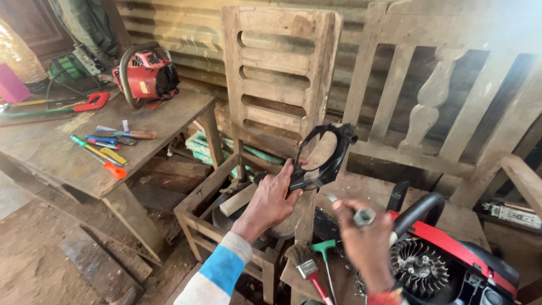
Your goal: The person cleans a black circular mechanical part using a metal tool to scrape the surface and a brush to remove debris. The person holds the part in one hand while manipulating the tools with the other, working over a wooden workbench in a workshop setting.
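Left hand (pixel 272 199) is gripping the black ring housing (pixel 320 157), held up-left of right hand (pixel 361 234), which is pinching a metal socket tool (pixel 361 216).

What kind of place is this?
Probably a small repair workshop: a red chainsaw sits on a worn wooden workbench with screwdrivers, and another red opened-up chainsaw lies near the hands.

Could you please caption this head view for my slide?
Left hand lifts a black plastic cover; right hand holds a small tool.
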